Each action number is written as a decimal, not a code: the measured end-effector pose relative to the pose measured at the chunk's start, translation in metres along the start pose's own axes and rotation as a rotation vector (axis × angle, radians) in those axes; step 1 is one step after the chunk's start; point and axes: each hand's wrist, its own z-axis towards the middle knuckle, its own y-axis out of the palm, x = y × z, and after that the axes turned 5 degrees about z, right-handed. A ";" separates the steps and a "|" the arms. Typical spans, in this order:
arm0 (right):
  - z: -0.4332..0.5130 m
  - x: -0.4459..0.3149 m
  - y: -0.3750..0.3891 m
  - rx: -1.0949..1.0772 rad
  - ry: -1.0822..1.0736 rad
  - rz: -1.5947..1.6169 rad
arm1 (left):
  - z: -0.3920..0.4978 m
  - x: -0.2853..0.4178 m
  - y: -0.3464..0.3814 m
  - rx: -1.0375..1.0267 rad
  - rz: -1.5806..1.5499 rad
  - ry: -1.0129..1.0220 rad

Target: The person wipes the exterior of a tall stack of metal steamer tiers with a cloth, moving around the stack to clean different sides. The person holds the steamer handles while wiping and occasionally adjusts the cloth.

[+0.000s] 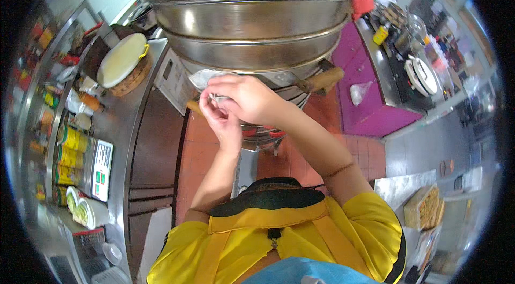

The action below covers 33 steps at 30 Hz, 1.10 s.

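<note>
My left hand (222,117) and my right hand (245,97) meet in front of my chest, fingers curled around a small piece of pale dough (218,99), most of it hidden between them. Just behind the fingers lies a white, floury surface (207,78), partly covered by my right hand. Beyond it rises a stack of large round metal steamer tiers (249,20) with red handles (363,5). A wooden handle (326,79) sticks out to the right below the stack, and part of a second one (195,107) shows to the left of my hands.
On the left metal counter (120,123) are a round wooden board (134,81) under a pale lid, a digital scale (102,170) and yellow tins (74,157). A purple panel (358,111) holds a plastic bag (359,93) on the right. A food container (422,207) stands at lower right.
</note>
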 end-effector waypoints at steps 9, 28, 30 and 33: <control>-0.064 0.011 -0.086 0.594 0.073 -0.586 | 0.107 0.014 -0.039 0.429 -0.156 0.094; -0.081 0.047 -0.094 0.445 0.227 -0.764 | 0.137 0.005 -0.001 0.371 0.658 0.216; -0.081 0.047 -0.094 0.444 0.264 -0.752 | 0.153 0.018 0.005 0.375 0.357 0.277; -0.082 0.046 -0.093 0.450 0.235 -0.720 | 0.152 0.040 0.035 0.314 0.575 0.666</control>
